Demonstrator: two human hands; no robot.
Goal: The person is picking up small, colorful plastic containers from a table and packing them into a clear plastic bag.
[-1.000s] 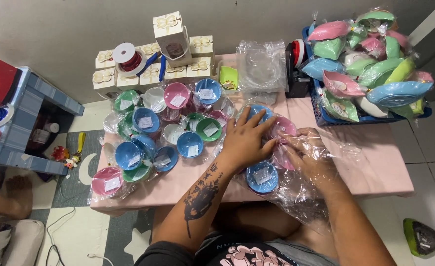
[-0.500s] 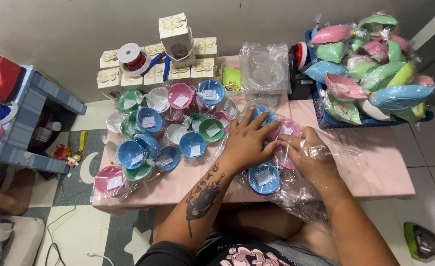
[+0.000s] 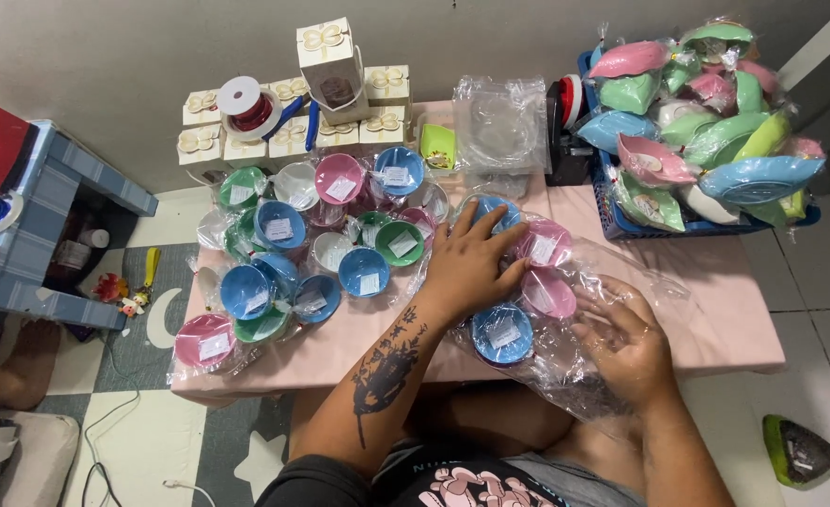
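Observation:
My left hand [image 3: 466, 268] lies flat with its fingers spread on a clear plastic bag [image 3: 654, 286] of small bowls on the pink table [image 3: 715, 310]. Its fingertips touch a blue bowl [image 3: 493, 208] and a pink bowl [image 3: 542, 247]. Inside the same bag are another pink bowl [image 3: 548, 294] and a blue bowl [image 3: 502, 333] with a white label. My right hand [image 3: 626, 343] is at the bag's near right side, fingers curled into the crinkled plastic, a little apart from the bowls.
Many wrapped bowls [image 3: 340, 253] in pink, blue, green and white cover the table's left half. White gift boxes [image 3: 330, 56], a ribbon spool [image 3: 241, 103] and folded clear bags [image 3: 499, 122] stand at the back. A blue basket [image 3: 621, 225] of wrapped plates sits right. Another person's foot [image 3: 30, 357] is at left.
My right hand has drawn back from the pink bowls toward me and to the right, pulling at the plastic. My left hand has stayed pressed on the bowls.

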